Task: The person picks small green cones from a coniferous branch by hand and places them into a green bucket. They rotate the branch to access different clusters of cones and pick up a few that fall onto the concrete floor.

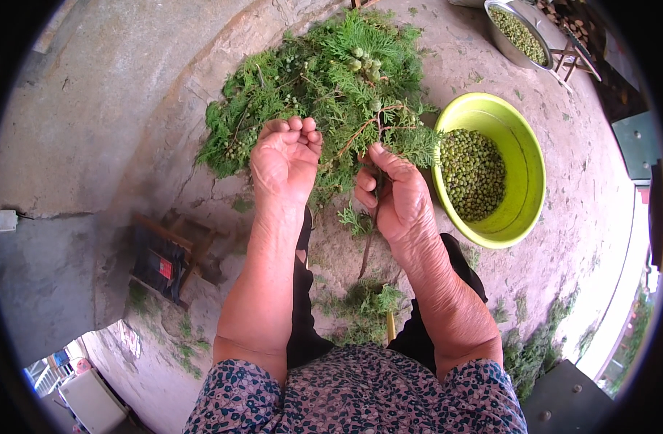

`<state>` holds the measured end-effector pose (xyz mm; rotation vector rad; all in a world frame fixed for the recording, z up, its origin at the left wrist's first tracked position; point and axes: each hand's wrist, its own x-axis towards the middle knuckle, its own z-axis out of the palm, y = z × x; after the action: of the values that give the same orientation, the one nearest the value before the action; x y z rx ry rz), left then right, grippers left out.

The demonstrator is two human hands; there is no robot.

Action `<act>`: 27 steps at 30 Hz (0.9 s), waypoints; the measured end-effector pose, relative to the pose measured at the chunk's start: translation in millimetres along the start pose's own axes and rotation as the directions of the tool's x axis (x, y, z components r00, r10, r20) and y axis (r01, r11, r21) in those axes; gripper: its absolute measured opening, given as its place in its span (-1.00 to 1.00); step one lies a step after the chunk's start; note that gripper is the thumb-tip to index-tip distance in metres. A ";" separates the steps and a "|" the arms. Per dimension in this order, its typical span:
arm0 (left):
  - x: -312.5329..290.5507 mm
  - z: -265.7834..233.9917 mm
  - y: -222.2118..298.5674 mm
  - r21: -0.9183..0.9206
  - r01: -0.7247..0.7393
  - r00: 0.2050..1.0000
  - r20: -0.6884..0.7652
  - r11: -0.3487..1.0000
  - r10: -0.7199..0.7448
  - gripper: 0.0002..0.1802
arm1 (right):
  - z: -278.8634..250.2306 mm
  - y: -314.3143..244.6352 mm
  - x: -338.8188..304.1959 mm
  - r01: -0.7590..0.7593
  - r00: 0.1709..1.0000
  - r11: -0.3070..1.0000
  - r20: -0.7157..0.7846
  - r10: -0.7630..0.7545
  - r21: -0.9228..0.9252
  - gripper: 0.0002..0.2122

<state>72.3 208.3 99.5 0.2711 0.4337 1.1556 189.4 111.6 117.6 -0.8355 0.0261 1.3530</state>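
Note:
My right hand (400, 192) is closed round the brown stem of a leafy evergreen branch (381, 124), its thumb on top. The branch's green sprays and a few round cones point away from me, and the stem's bare end hangs below the hand. To its left my left hand (282, 160) is raised palm up with the fingers curled in together; whether something small is in them is hidden. Beyond both hands lies a heap of cut evergreen branches (273, 101) with green cones. Right of my right hand stands a lime-green basin (521, 173), partly filled with small green cones (473, 173).
A metal bowl (538, 64) of green cones sits at the far right by a wooden stand (567, 61). A low stool (161, 260) is at the left. Loose sprigs (368, 296) lie between my legs, and more greenery (538, 347) lies at the lower right.

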 end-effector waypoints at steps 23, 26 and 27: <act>0.5 2.6 0.6 0.017 0.027 0.998 -0.055 0.999 -0.026 -0.81 | -9.1 -4.7 3.2 -0.102 0.994 0.992 0.044 0.099 0.074 -0.90; 1.4 1.2 0.2 0.011 0.033 0.998 -0.052 0.999 -0.032 -0.81 | -7.5 -5.6 2.5 -0.096 0.995 0.994 0.022 0.096 0.047 -0.90; 1.5 0.9 0.3 0.013 0.035 0.998 -0.049 0.999 -0.035 -0.81 | -7.2 -5.5 2.5 -0.094 0.996 0.994 0.014 0.094 0.047 -0.90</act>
<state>73.0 209.8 100.2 0.2465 0.4880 1.1272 198.0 109.9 114.1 -0.7947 0.0888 1.4401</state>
